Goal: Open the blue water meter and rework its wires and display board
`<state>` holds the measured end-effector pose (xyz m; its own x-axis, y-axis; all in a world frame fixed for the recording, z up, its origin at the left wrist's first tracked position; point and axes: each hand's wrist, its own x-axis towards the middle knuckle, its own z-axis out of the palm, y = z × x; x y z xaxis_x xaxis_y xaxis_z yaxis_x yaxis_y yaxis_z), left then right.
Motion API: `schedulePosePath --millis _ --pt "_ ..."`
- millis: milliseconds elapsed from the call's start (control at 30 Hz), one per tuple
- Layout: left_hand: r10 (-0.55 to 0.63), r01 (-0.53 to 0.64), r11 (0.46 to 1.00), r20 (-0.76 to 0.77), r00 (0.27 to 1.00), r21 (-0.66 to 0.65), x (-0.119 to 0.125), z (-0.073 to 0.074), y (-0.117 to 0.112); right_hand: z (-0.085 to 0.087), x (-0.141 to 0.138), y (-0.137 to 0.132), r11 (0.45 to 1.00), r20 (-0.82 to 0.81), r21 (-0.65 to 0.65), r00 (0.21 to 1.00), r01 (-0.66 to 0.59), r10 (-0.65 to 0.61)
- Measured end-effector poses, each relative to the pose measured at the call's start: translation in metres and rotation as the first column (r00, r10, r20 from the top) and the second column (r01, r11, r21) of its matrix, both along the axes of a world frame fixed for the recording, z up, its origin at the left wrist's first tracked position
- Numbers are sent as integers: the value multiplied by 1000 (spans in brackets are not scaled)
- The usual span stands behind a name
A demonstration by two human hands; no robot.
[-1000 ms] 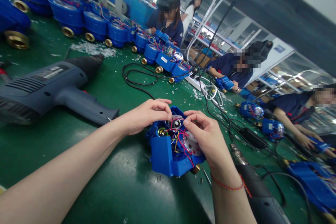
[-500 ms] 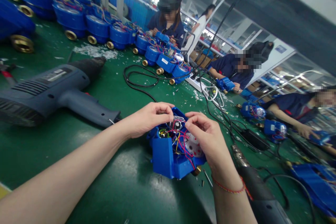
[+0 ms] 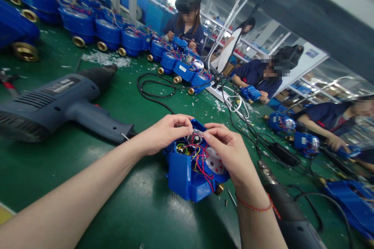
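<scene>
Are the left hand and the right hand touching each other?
Apart. The head view shows the blue housing through a gap between the left hand and the right hand.

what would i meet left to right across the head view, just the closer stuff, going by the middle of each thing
Grey heat gun, left hand, open blue housing, right hand, dark tool with a metal nozzle, blue unit at the right edge.
</scene>
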<state>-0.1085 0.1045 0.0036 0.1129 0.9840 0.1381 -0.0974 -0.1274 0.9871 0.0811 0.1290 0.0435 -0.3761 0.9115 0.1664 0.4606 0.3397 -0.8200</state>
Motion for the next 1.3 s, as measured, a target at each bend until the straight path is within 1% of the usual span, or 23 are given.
schedulePosePath --millis 300,400,500,567,633,700,767,867,933,967,1000,1067,1200,1300 --pt "-10 15 997 69 998 -80 0 -1 -1 4 -1 0 1000 63 -1 998 -15 15" --pt "1 4 996 50 999 -91 0 3 -2 6 -4 1 1000 47 -9 999 -18 19" --pt "36 -35 996 3 999 -80 3 10 -6 8 -4 0 999 10 -26 1000 -29 29" --pt "42 -44 996 -29 999 -73 3 11 -7 4 -3 3 999 -9 -39 1000 -21 20" --pt "55 -59 996 -51 997 -70 2 11 -7 -3 -1 9 998 73 -58 997 16 -12" --pt "92 -96 992 -60 994 -76 2 10 -6 -10 1 17 996 105 -84 994 -4 13" --pt "117 -122 989 -63 991 -84 2 9 -6 -12 1 22 995 121 -95 992 -18 30" --pt "108 -112 989 -49 993 -92 4 12 -7 -5 -1 18 996 102 -84 995 4 5" --pt "88 -89 993 -26 996 -83 6 15 -10 5 -2 9 998 33 -60 999 3 -1" --pt "81 -81 994 -7 997 -79 7 16 -11 9 -3 4 999 -25 -50 1000 -19 18" --pt "68 -67 995 13 998 -79 8 16 -11 11 -4 0 999 -30 -42 999 -32 31" --pt "38 -33 996 60 997 -82 6 11 -7 10 -5 -2 1000 -1 -13 1000 -13 13" --pt "-9 18 997 115 993 -81 1 -4 4 -2 -1 3 1000 29 -4 999 15 -15" --pt "-11 20 997 114 993 -74 1 -4 3 -5 3 3 999 -5 -29 1000 14 -14"
